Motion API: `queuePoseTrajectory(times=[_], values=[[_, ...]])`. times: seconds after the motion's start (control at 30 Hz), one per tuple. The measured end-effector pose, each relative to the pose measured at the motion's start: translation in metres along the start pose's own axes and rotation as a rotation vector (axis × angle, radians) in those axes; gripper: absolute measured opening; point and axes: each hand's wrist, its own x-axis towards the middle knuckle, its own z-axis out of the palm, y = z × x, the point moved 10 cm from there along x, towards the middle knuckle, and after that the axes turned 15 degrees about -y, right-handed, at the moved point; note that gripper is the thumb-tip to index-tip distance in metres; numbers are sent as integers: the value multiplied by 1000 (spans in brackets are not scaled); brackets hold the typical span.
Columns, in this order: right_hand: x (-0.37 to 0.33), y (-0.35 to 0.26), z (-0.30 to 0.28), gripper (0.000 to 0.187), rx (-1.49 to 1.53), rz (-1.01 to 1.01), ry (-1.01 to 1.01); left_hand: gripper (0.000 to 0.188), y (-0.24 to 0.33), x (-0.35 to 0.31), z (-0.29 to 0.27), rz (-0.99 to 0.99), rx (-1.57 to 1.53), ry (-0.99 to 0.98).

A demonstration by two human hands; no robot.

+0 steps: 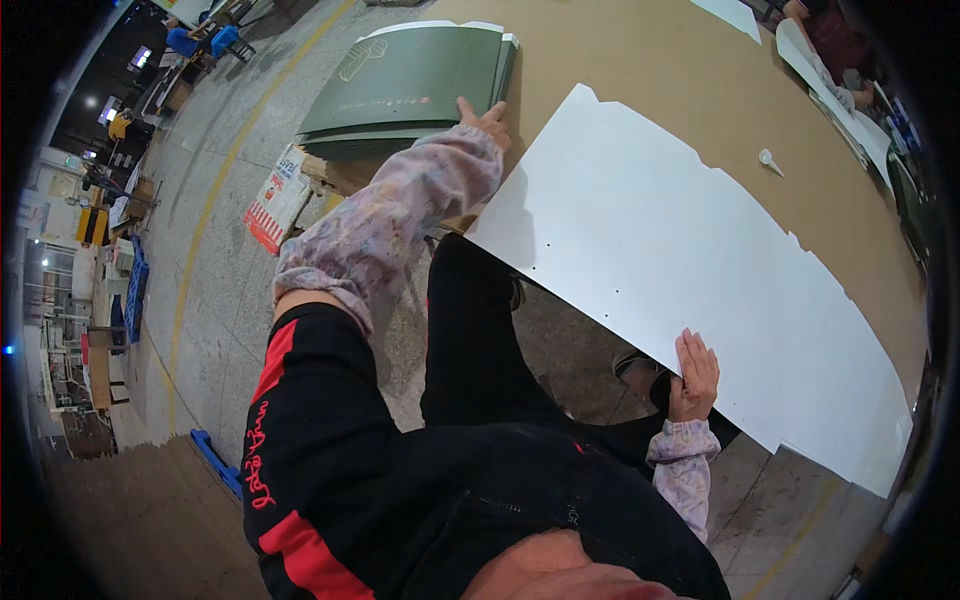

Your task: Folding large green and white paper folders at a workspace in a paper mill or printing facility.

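Note:
A large white die-cut sheet (660, 230) lies across the brown tabletop, its near edge jutting over the table's side. Flat on that near edge rests my right hand (694, 378), fingers stretched out and close together. My left arm reaches to the far left, where my left hand (486, 122) lies with spread fingers at the right end of a stack of dark green printed sheets (410, 80). White edges show along the back and right of this stack. Small dark dots mark the white sheet near its left and near edges.
A small white pointed nozzle or cap (770, 162) lies on the brown tabletop (590, 50). At the far right, another person handles white sheets (835, 100). A red and white carton (278, 200) sits below the green stack. Blue pallets (136, 290) stand on the floor at left.

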Motion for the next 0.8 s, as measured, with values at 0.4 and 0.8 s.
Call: queuePoseTrajectory(times=[0.4,0.8], values=[[-1,-2,-4,58,-15,-112,33,36,-18,-26,42,4,-87,234],[-8,9,-18,33,45,-71,191,42,100,-187,-30,748,-677,853]])
